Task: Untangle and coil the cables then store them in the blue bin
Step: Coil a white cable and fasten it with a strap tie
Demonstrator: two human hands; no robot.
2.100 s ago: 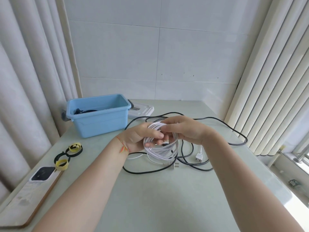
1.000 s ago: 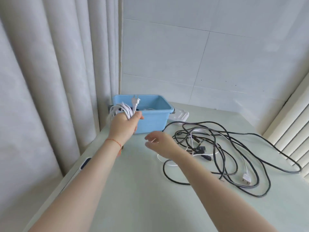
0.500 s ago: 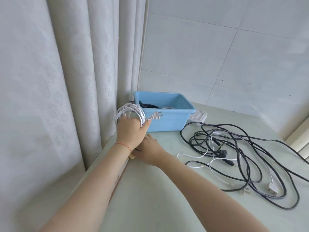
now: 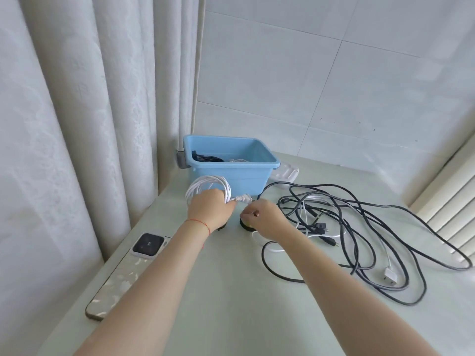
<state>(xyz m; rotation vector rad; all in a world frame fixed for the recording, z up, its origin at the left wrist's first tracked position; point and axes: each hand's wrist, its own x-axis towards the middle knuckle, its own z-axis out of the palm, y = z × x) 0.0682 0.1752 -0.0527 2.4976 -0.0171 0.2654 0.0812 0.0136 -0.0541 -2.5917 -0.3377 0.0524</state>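
Spreading across the right half of the frame, the tangle of black and white cables (image 4: pixel 359 227) lies loose on the pale table (image 4: pixel 231 317), well apart from the blue bin (image 4: pixel 231 173) standing at centre, slightly above the middle, against the curtain. Just below and left of the bin's front wall, the left hand (image 4: pixel 209 210) is clenched around the white coiled cable (image 4: pixel 208 187), its loops standing up above the knuckles and its plug (image 4: pixel 244 199) pointing right toward the other hand. The bin therefore sits directly above this hand in the frame, very near, so the left is the nearer one for dropping the coil in. Just right of it, the right hand (image 4: pixel 264 219) curls down over a small black and yellow strap ring (image 4: pixel 245 224) on the table, fingers apparently pinching it, though the exact grip is hidden. The likely next move is binding the coil, and the ring lies between both hands.
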